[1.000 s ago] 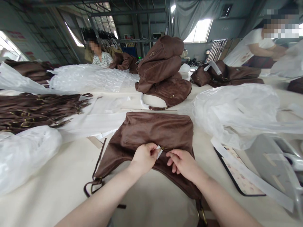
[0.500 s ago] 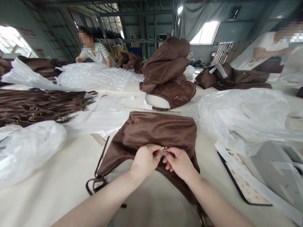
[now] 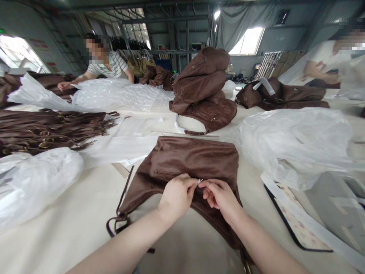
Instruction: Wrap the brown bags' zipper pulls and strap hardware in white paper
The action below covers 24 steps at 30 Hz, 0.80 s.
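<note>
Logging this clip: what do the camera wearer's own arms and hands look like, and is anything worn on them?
The left hand and right hand are ungloved. No rings show, though some fingers are partly hidden. The left forearm and right forearm show no sleeve, watch, bracelet or marking.

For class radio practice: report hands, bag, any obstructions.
Left hand pinching white slip. Right hand close beside. Brown bag lying flat. Plastic wrap beside it, not over.
</note>
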{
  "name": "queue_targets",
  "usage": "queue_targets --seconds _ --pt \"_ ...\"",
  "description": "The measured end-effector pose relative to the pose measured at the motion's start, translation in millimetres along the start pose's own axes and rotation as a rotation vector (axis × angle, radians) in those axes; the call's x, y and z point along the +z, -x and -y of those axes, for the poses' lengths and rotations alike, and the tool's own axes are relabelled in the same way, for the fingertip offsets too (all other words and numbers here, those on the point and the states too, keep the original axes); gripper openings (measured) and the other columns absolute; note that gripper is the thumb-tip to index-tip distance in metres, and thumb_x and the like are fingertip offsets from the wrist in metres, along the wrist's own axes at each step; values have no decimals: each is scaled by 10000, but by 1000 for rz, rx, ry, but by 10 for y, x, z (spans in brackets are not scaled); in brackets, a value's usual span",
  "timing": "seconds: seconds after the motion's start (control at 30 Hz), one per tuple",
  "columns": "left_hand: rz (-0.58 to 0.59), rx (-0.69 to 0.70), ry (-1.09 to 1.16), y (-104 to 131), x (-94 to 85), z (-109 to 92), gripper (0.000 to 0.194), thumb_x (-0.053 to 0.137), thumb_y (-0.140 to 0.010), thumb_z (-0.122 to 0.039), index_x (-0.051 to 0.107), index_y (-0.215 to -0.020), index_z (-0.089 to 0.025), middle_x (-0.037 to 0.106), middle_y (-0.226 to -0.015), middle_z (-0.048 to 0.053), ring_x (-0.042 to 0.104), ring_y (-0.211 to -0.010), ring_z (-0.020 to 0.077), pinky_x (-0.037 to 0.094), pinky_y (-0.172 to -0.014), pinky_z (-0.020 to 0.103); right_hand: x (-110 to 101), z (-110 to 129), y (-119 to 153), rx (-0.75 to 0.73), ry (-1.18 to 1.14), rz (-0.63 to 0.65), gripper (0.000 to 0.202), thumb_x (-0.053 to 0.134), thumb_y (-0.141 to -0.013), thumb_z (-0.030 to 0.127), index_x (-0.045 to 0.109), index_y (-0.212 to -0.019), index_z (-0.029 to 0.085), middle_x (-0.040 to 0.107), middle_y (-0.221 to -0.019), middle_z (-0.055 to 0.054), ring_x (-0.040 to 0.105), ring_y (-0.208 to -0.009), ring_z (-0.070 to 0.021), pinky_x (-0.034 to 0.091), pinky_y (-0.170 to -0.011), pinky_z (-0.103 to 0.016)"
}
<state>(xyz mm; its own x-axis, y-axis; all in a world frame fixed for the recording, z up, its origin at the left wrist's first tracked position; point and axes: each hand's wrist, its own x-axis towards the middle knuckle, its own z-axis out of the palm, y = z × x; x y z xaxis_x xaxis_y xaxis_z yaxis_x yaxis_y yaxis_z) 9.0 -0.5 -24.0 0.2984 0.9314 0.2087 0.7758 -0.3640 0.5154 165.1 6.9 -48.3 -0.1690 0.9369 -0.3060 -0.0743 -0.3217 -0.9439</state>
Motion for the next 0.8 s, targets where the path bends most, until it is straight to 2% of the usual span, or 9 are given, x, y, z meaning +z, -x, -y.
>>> queue_targets --seconds 0.07,0.2,0.27,0.33,0.4,0.47,0.6,0.7,0.8 --pt "14 -70 144 -21 19 36 250 470 -865 -178 716 -867 -216 686 -812 13 610 -759 141 443 -703 230 -2 -5 5 36 60 -8 276 497 -722 305 654 -855 121 571 -504 20 397 -295 -56 168 -289 -174" --pt "156 -244 454 -64 52 76 266 476 -866 -267 721 -910 -173 711 -773 9 612 -661 134 452 -590 210 14 -23 2 74 81 67 273 550 -751 375 644 -823 129 614 -570 -7 433 -324 -56 223 -289 -171" --pt "172 -253 482 -67 47 63 276 467 -869 -269 718 -913 -162 713 -780 14 615 -657 136 466 -591 213 27 -34 -3 48 29 93 297 594 -738 432 628 -752 137 605 -576 -3 423 -334 -49 223 -296 -172" --pt "109 -171 331 -45 29 21 258 463 -870 -226 716 -872 -176 704 -797 18 618 -696 140 476 -652 226 38 -42 -11 32 -13 82 322 636 -708 461 597 -670 143 574 -545 12 396 -333 -44 212 -303 -178" --pt "16 -34 47 -2 6 -42 250 459 -876 -189 708 -868 -193 681 -812 28 612 -752 154 475 -723 254 44 -49 -17 23 -58 63 346 665 -679 476 568 -620 149 549 -521 24 366 -329 -40 197 -305 -187" --pt "-33 103 -238 48 -13 -106 247 455 -889 -182 681 -989 -187 660 -853 48 601 -804 184 483 -750 297 44 -57 -22 10 -117 58 349 683 -661 474 556 -612 153 556 -533 21 353 -333 -37 186 -307 -193" --pt "47 318 -571 108 -41 -167 343 484 -877 -152 560 -1207 -102 641 -925 87 583 -855 228 520 -703 339 39 -74 -21 8 -203 56 295 691 -659 412 559 -626 150 570 -554 14 362 -343 -37 179 -311 -194" --pt "113 391 -643 117 -68 -157 356 483 -870 -132 541 -1218 -80 632 -933 91 577 -847 227 532 -676 340 36 -65 -9 39 -244 55 244 681 -655 363 572 -630 147 562 -534 19 370 -339 -39 176 -312 -192" --pt "145 422 -636 129 -99 -159 359 477 -863 -119 535 -1216 -86 628 -958 95 574 -854 232 536 -669 353 27 -44 11 75 -290 48 269 655 -683 404 600 -665 141 567 -525 13 392 -344 -49 190 -313 -195"
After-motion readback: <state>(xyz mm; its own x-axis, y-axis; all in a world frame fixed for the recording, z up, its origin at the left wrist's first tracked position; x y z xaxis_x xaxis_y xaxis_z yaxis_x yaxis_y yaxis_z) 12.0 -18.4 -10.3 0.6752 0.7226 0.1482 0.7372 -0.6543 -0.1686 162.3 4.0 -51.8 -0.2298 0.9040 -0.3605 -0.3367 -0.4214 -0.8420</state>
